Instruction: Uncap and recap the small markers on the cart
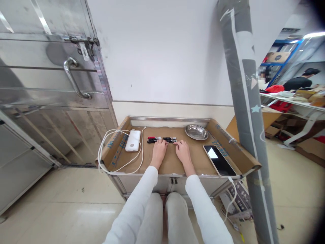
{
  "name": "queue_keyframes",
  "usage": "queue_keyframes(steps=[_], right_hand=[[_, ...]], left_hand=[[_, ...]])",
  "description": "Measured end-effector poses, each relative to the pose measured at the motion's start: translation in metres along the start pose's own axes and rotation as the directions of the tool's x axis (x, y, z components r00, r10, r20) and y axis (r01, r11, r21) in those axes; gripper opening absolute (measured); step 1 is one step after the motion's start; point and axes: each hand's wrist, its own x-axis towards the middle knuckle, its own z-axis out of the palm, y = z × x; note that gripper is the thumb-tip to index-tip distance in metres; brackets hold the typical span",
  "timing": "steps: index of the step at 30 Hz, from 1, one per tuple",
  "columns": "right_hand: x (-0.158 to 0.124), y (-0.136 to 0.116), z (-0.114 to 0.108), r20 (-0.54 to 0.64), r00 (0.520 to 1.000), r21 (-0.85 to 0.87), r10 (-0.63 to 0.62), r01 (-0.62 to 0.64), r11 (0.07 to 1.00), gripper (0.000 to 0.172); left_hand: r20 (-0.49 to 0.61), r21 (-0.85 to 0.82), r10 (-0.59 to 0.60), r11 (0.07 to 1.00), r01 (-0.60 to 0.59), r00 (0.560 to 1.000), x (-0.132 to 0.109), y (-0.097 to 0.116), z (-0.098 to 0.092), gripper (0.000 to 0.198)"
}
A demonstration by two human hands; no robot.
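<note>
On the cardboard-lined top lie two small side-by-side groups of pens. The left group has a red pen point(151, 137) with black pens point(152, 141) below it. In the right group are black pens point(169, 138), set close together. My left hand point(159, 150) rests just below the gap between the groups, its fingers closed at the left end of the lowest right-hand pen point(171, 141). My right hand point(182, 150) has its fingertips pinched at that pen's right end. The fingers partly cover the pen ends.
A white power bank point(132, 141) with a looped white cable point(142, 152) lies left. A round metal bowl point(196, 132) stands back right, above a phone point(219, 160). Raised cardboard sides point(228, 140) border the top. A tall wrapped roll point(250, 101) leans at right; people sit beyond it.
</note>
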Motion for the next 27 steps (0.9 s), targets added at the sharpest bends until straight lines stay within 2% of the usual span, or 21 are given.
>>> queue_keyframes(steps=[4,7,9,16,19,21,24,27], right_hand=[[-0.001,-0.006,-0.004,0.05,0.996,-0.008,-0.075,0.075,0.997,0.033],[0.0,-0.012,-0.007,0.115,0.981,-0.023,-0.154,0.158,0.987,0.037],[0.0,-0.015,-0.009,0.141,0.977,-0.054,-0.162,0.171,0.984,0.039],[-0.003,-0.016,-0.01,0.15,0.978,-0.097,-0.142,0.158,0.983,0.038],[-0.003,-0.015,-0.008,0.096,0.985,-0.086,-0.142,0.15,0.985,0.04],[-0.003,-0.015,-0.008,0.052,0.986,-0.052,-0.157,0.159,0.986,0.043],[-0.003,-0.015,-0.009,0.025,0.978,0.036,-0.209,0.208,0.978,0.047],[-0.004,-0.015,-0.01,0.039,0.973,0.099,-0.229,0.224,0.97,0.039]], left_hand=[[-0.047,0.065,-0.04,0.997,0.043,0.998,-0.011,0.004,-0.002,0.02],[-0.138,0.125,-0.153,0.977,0.171,0.978,-0.017,0.005,-0.005,0.034],[-0.177,0.154,-0.211,0.959,0.239,0.961,-0.018,0.006,-0.006,0.038],[-0.138,0.258,-0.317,0.903,0.343,0.938,-0.017,0.005,-0.017,0.027],[-0.077,0.259,-0.299,0.915,0.308,0.951,-0.018,0.005,-0.02,0.025],[-0.008,0.194,-0.228,0.955,0.225,0.974,-0.018,0.005,-0.021,0.023],[0.061,-0.008,-0.087,0.996,0.087,0.994,-0.017,0.006,-0.022,0.021],[0.06,-0.231,0.005,0.973,0.009,0.998,-0.015,0.006,-0.022,0.017]])
